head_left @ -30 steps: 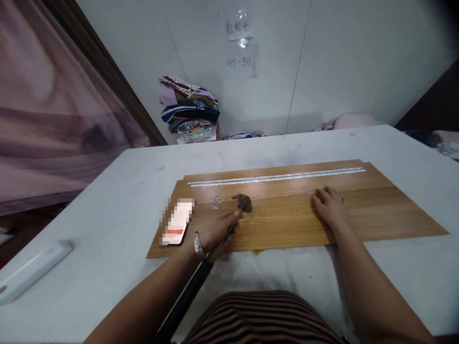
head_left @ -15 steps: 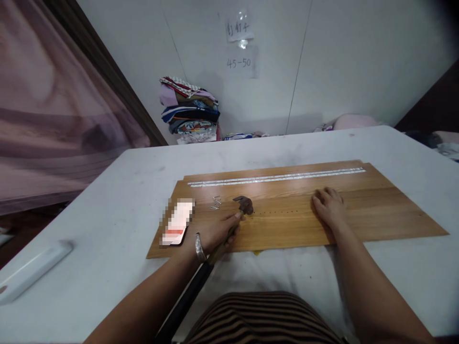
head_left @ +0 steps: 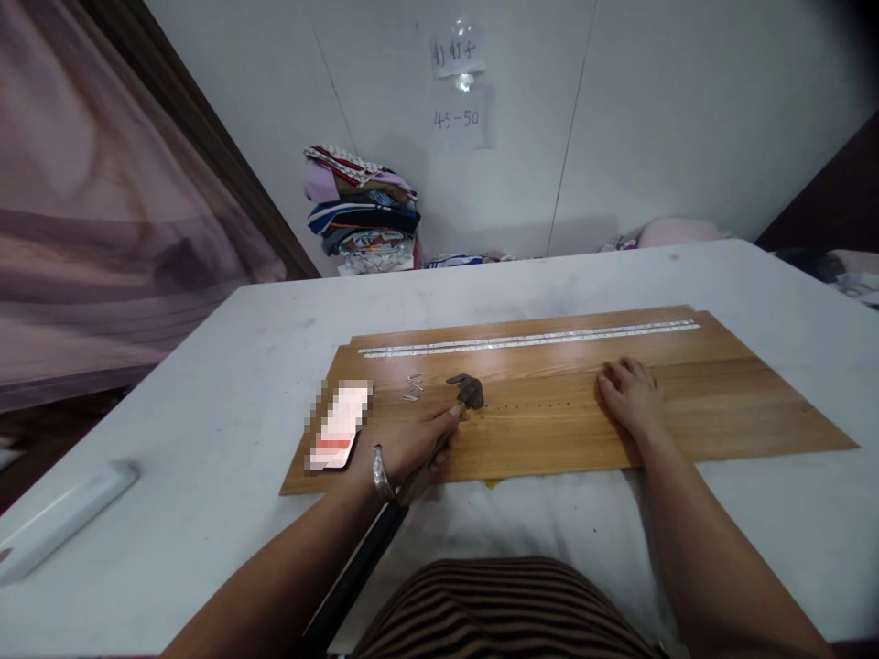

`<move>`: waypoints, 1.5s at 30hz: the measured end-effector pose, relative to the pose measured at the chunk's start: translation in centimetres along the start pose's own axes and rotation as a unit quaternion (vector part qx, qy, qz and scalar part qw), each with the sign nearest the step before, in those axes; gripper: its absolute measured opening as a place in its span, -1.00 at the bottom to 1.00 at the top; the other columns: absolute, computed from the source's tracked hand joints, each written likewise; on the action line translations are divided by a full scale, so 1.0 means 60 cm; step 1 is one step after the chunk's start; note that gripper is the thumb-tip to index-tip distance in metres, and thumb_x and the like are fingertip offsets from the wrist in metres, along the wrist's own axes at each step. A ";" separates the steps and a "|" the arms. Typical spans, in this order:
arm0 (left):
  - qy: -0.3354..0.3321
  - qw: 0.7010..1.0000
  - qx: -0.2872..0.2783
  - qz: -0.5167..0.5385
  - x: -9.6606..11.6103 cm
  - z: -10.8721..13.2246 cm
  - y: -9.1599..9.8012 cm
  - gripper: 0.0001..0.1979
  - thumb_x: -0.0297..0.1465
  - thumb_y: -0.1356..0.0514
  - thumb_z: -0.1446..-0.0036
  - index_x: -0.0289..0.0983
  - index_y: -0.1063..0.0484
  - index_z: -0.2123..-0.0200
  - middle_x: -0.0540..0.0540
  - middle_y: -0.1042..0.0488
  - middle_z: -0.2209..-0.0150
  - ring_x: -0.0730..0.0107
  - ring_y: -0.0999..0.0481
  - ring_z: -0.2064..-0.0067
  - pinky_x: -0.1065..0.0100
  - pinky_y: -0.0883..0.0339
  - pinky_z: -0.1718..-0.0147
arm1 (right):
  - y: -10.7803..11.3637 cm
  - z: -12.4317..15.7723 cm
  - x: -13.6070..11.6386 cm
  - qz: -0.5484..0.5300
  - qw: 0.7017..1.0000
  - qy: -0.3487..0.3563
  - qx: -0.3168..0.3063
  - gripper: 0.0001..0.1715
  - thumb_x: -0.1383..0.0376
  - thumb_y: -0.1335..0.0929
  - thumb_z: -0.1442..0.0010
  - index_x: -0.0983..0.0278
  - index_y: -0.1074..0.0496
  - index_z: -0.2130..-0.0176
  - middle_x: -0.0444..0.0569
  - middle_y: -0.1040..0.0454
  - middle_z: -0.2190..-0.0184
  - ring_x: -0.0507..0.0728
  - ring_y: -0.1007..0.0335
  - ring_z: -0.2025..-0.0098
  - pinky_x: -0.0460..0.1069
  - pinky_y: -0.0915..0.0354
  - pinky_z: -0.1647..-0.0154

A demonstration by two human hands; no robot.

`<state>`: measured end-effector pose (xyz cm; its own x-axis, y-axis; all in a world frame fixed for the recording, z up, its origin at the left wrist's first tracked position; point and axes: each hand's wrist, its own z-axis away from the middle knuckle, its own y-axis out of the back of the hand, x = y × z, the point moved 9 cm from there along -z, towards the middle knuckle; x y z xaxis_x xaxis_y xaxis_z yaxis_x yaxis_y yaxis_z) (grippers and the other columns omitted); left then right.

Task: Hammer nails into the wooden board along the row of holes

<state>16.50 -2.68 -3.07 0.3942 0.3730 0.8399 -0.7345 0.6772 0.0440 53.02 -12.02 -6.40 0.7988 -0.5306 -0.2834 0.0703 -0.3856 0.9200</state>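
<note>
My left hand (head_left: 426, 441) is closed around the handle of a claw hammer (head_left: 470, 392), gripping it close to the head. The hammer's head rests at or just above the wooden board (head_left: 721, 394), and its long dark handle slants back toward my body. From the head, a row of small dark dots (head_left: 527, 405) runs rightward along the board. Several loose nails (head_left: 414, 388) lie left of the hammer head. My right hand (head_left: 630, 392) lies on the board, fingers apart and nothing held, to the right of the dots.
Two thin white strips (head_left: 528, 339) run along the board's far side. A phone (head_left: 340, 426), its screen blurred out, lies at the board's left. On the white table (head_left: 206, 384) sits a long white object (head_left: 69, 522). Folded clothes (head_left: 363, 206) are stacked by the wall.
</note>
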 end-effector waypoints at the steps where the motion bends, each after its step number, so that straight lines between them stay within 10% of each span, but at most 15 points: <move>1: 0.000 1.000 -0.001 0.000 0.002 0.002 0.000 -0.39 0.15 -0.17 -0.04 -0.32 -0.38 0.20 0.09 -0.29 0.51 0.60 -0.17 0.63 0.46 0.04 0.67 | 0.000 0.000 0.000 -0.002 1.000 0.000 0.002 -0.52 0.10 -0.16 -0.30 0.24 -0.50 0.03 0.16 -0.40 -0.14 0.31 -0.21 -0.22 0.29 -0.11 -0.20; 45: -0.004 1.000 0.002 0.000 0.015 0.005 0.002 -0.42 0.09 -0.16 -0.11 -0.34 -0.41 0.12 0.08 -0.30 0.51 0.60 -0.19 0.63 0.47 0.03 0.68 | -0.001 0.000 0.003 -0.009 1.000 0.000 0.010 -0.55 0.12 -0.19 -0.28 0.21 -0.50 0.01 0.14 -0.40 -0.14 0.33 -0.20 -0.21 0.29 -0.10 -0.20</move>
<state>16.61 -2.48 -2.12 0.3904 0.3674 0.8441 -0.7365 0.6749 0.0469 53.16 -12.12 -6.50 0.7976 -0.5237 -0.2994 0.0719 -0.4102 0.9092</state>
